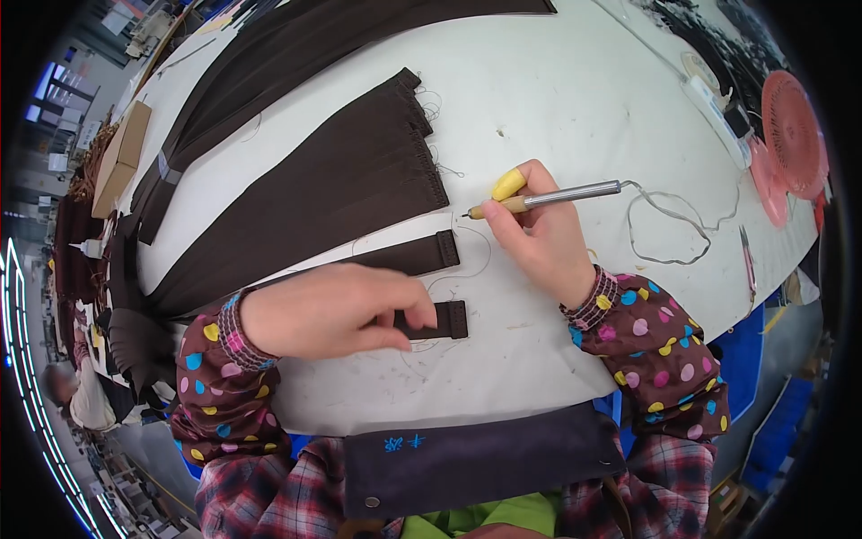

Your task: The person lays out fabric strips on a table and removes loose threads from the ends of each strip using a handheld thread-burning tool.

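Note:
My right hand [541,238] grips a pen-shaped tool [575,194] with a metal barrel, a tan grip and a thin tip pointing left. A yellow finger cover [509,184] is on one of its fingers. My left hand [337,310] is slightly blurred over a dark strap [449,320], thumb and forefinger apart, with nothing seen between them. Whether it touches the strap I cannot tell. Just above lies a second dark strap [422,256] with a stitched end. Beyond it is a wide dark brown fabric piece [314,171], with loose threads along its right edge.
A thin cord [669,260] loops from the tool across the white table [539,90]. At right are a power strip [718,112], a pink basket [793,135] and tweezers [747,265]. More dark fabric [269,54] and a cardboard box [123,157] lie far left; a person [90,395] is beyond.

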`<state>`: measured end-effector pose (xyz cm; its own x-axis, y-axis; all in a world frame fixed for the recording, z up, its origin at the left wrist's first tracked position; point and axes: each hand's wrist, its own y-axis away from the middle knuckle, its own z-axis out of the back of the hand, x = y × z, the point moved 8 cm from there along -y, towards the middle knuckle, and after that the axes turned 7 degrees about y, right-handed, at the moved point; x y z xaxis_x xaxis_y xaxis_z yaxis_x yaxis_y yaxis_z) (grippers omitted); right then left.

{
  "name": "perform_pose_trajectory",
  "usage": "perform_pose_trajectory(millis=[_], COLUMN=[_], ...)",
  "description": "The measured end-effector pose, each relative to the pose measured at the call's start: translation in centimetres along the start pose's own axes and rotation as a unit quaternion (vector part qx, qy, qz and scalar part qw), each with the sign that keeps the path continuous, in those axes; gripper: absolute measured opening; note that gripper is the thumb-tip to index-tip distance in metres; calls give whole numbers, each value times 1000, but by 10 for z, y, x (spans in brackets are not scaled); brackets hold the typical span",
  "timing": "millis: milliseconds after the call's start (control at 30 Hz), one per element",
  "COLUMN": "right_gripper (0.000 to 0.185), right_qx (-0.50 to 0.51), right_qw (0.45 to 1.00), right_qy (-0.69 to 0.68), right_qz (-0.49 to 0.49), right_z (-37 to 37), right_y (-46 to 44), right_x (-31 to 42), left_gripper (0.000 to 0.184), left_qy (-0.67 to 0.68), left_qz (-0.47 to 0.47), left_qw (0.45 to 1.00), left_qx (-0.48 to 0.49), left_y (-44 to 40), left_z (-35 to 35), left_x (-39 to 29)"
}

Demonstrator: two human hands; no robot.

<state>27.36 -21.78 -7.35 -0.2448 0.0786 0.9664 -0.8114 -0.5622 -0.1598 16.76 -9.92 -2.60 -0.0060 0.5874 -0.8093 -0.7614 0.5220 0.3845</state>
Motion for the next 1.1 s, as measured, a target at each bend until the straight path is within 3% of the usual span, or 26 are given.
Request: perform_pose_trajectory(millis=[33,133,267,400,533,600,733,833,1033,1100], right_gripper=[19,19,19,16,13,14,17,20,29,31], right_qx=[-5,-12,-26,-10,28,44,50,72,176,171], right_qw=[1000,1000,999,1000,998,996,996,980,982,981], right_qy=[-3,-5,3,5,-15,27,68,163,68,72], right_qz=[-1,-2,19,18,-57,-73,-15,94,27,58], right_z=[2,4,10,9,4,2,1,-8,-26,-27], right_y=[0,-1,-1,0,2,2,2,2,8,9], right_x=[0,1,4,2,9,8,0,4,5,5], left_gripper=[26,34,32,31,38,40,40,36,26,25], left_qy=[-41,-197,-155,-98,-294,-313,-236,-207,-142,-78], left_qz=[5,-7,-16,11,-37,-23,-28,-40,-89,-59], left_qw=[999,952,965,990,890,873,913,921,913,923], left_qx=[-26,-234,-211,-102,-348,-374,-333,-328,-373,-371], left_y=[1,-9,-23,-21,-16,-23,-26,-21,-13,-14], left_z=[5,25,7,-13,40,49,30,20,30,33], left_x=[-1,12,31,25,8,23,24,21,15,28])
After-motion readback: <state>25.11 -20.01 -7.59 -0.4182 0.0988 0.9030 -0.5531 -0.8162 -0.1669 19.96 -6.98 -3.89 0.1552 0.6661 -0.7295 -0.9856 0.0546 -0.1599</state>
